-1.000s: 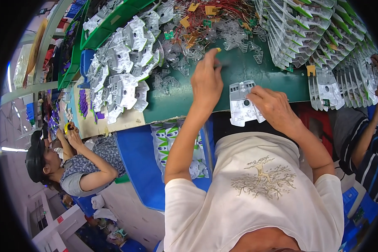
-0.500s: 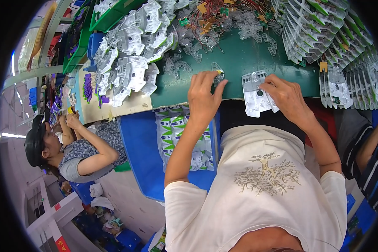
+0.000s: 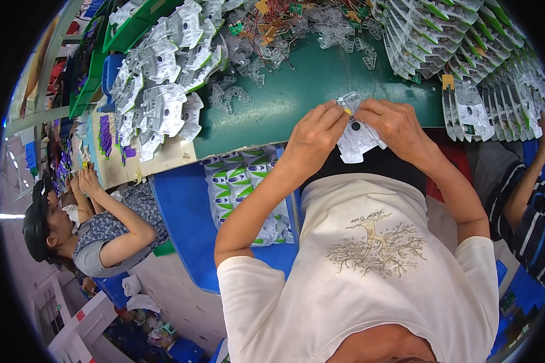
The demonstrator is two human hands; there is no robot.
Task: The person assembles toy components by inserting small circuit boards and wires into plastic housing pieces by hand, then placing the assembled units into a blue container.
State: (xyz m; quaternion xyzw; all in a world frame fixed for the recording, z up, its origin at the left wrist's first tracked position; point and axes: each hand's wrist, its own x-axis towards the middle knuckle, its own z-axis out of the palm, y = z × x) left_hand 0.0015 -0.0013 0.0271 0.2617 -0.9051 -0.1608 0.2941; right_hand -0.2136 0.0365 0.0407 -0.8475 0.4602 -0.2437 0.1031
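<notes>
while both hands — left hand [image 3: 312, 136], right hand [image 3: 399, 127] — pinch one clear plastic blister tray [image 3: 357, 134], two co-workers sit alongside.

Both hands, left hand [image 3: 312, 136] and right hand [image 3: 399, 124], meet on a part [image 3: 357, 136] at the table [image 3: 297, 91] edge; part piles [image 3: 163, 91] left, stacked rows [image 3: 466, 48] right, bin [image 3: 181, 212] lower left

Both bare forearms reach up from the lower edge, elbows bent outward; the left hand [image 3: 313, 134] and right hand [image 3: 395, 124] meet close together at centre, fingers curled in a pinch, thumbs turned toward each other.
</notes>
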